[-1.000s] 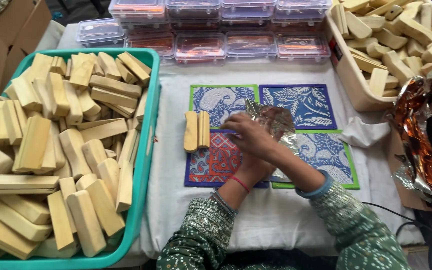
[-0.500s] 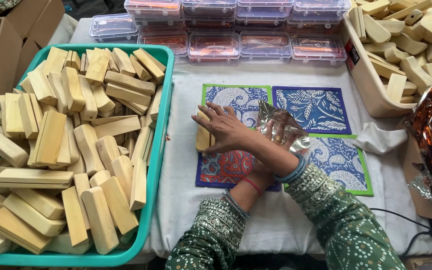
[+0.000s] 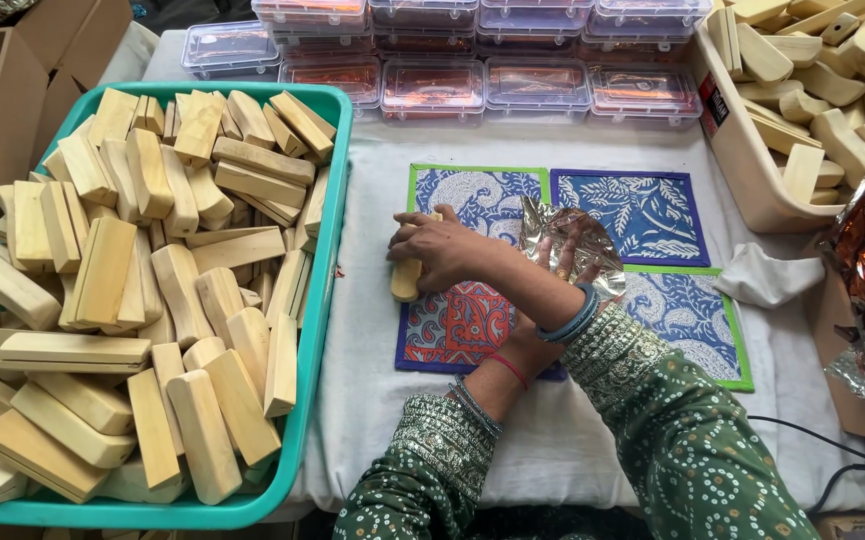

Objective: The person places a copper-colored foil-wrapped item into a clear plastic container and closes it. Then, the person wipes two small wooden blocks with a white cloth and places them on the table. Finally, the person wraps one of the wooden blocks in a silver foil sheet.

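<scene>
So, right hand (image 3: 449, 252) crossing over left, gripping the pale wooden blocks (image 3: 407, 278) on the patterned mats (image 3: 472, 320) | left hand (image 3: 562, 262) underneath, pinching crinkly foil sheet (image 3: 567, 235) | teal tray (image 3: 327, 300) of blocks sitting just left | clear boxes (image 3: 537, 85) lining the far side

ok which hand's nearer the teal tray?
Right. The right hand grips a wooden block just right of the teal tray; the left hand is farther right, touching the foil sheet.
</scene>
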